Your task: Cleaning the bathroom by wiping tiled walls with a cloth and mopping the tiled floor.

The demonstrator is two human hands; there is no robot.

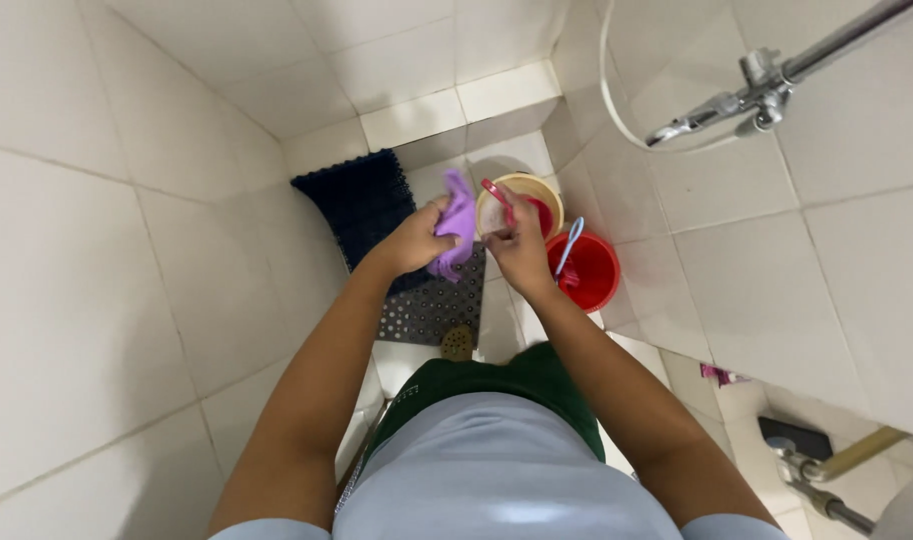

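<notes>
Both hands meet mid-frame, above the red bucket (587, 268). Left hand (417, 240) is closed around a bunched purple cloth (457, 235), fingers wrapped tight, loose end hanging down. Right hand (522, 250) is closed too, gripping a small clear cup-like container (495, 215) together with a red handle (499, 198) that sticks up past the fingers; can't tell whether the handle is part of the container or a separate tool. Cloth touches the container's left side.

Relative to the bucket: a beige bucket (537, 190) sits just behind it, touching or nearly so, something red inside. A light-blue handled item (569, 245) leans in the red bucket. Perforated grey mat (432, 305) lies to the bucket's left, dark blue bath mat (362, 200) further left and back, round floor drain (458, 343) near the grey mat's front edge. Chrome shower valve (747, 95) with white hose (609, 90) is on the wall above and to the right.

Risks, as judgement: the container looks smooth and may be wet, so it could slip from the right hand and drop into the bucket or onto tile. Hanging cloth end could snag the red handle. Wet tile underfoot is a slip hazard.
</notes>
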